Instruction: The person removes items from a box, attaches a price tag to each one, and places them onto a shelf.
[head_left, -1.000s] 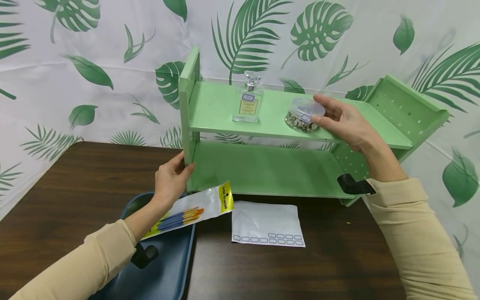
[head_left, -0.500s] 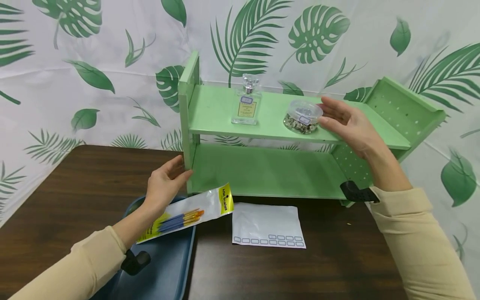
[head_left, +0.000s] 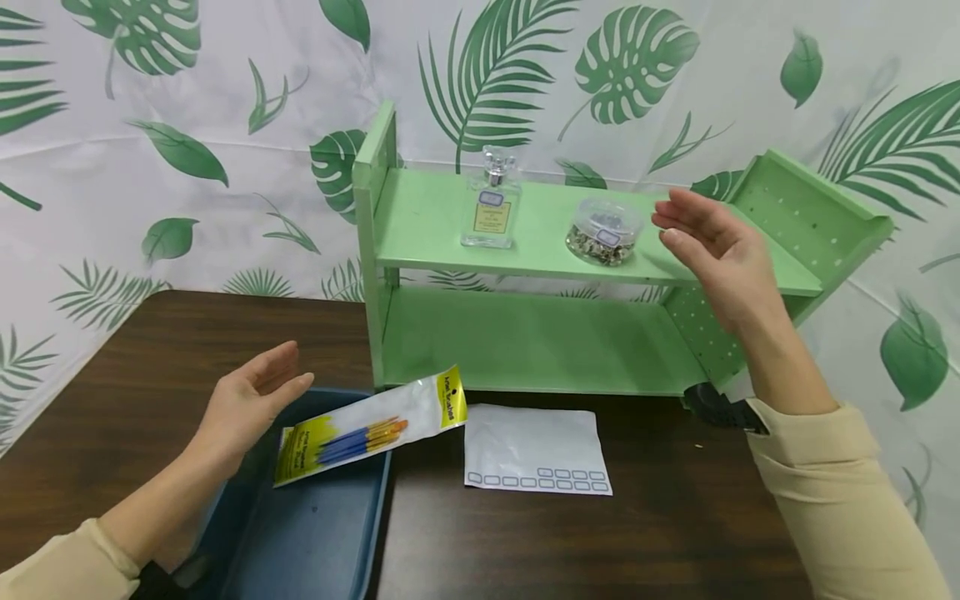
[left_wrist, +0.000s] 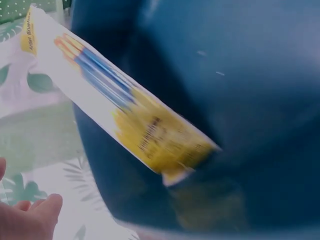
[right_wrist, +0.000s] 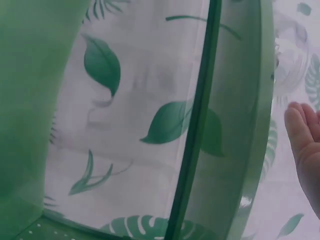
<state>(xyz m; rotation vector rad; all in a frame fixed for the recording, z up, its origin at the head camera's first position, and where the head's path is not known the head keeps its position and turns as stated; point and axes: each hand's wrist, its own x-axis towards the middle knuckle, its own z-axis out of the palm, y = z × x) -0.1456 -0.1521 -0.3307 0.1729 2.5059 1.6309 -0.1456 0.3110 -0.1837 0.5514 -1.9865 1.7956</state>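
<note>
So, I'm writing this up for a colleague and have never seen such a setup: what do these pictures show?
No machine here: the left grip and right grip are a person's bare hands. The wide view comes from a head camera, the close ones from wrist cameras. A green shelf on the table bears a bottle and a jar. In front lie a white sheet and a blue tray, with a brush pack jutting over its rim. Nothing is held: the left grip is by the tray, the right grip beside the jar, not touching it.
</note>
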